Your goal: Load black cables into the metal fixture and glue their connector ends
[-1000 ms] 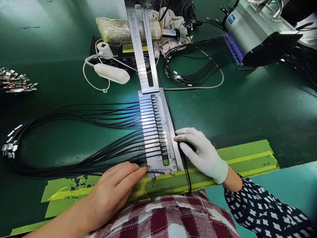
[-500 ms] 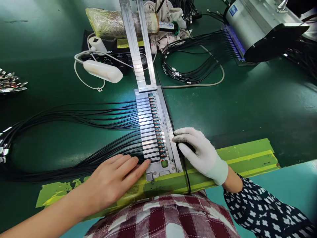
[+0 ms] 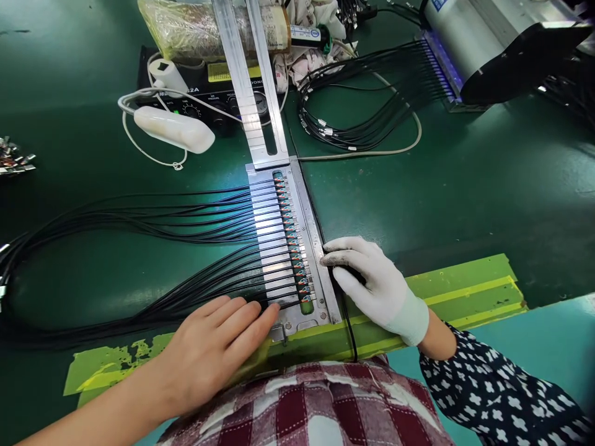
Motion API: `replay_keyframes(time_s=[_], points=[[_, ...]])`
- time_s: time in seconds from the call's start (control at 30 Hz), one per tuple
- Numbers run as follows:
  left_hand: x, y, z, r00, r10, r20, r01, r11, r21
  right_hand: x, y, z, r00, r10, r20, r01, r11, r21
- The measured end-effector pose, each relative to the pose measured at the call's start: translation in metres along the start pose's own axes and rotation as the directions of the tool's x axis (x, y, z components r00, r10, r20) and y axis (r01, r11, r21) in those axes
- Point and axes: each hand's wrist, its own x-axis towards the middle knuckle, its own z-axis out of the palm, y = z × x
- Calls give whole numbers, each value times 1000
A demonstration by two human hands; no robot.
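A metal fixture lies on the bench, holding several black cables side by side, their stripped ends showing orange and metallic along a slot. My left hand, bare, is at the fixture's lower left corner. Its fingers curl over the nearest cables, and the thumb presses close to the lowest one; the fingertips' undersides are hidden. White-gloved, my right hand rests against the right rail of the fixture. Its fingers are bent and slightly apart, beside a thin black cord running along the rail.
A slotted metal arm extends from the fixture's far end. Behind are a black control box, a white handheld device and a plastic-wrapped roll. A silver lamp unit with cables stands at right. Green tape covers the bench edge.
The view has shifted slightly, so the background items sit a little further left and higher. My left thumb has edged slightly down and left; my right hand stays at the rail.
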Motion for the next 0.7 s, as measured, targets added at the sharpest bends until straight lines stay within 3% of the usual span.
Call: replay_keyframes(time_s=[0.1,0.2,0.33,0.5,0.7], points=[[-11,3,9,996,-91,-21,90,995,-37,0,0,0,1000,-3,-3,3,1000,-4],[-24,11,15,982,-182,-46,185,981,64,1,1,0,1000,-13,2,13,1000,-3],[-29,12,17,984,-178,-24,180,972,149,0,2,0,1000,-17,-1,17,1000,-6],[-23,7,19,989,-89,-119,108,981,164,0,1,1,999,-35,-10,34,999,-5],[-23,22,24,966,-199,-164,235,943,237,2,0,2,999,-43,-30,44,999,22]])
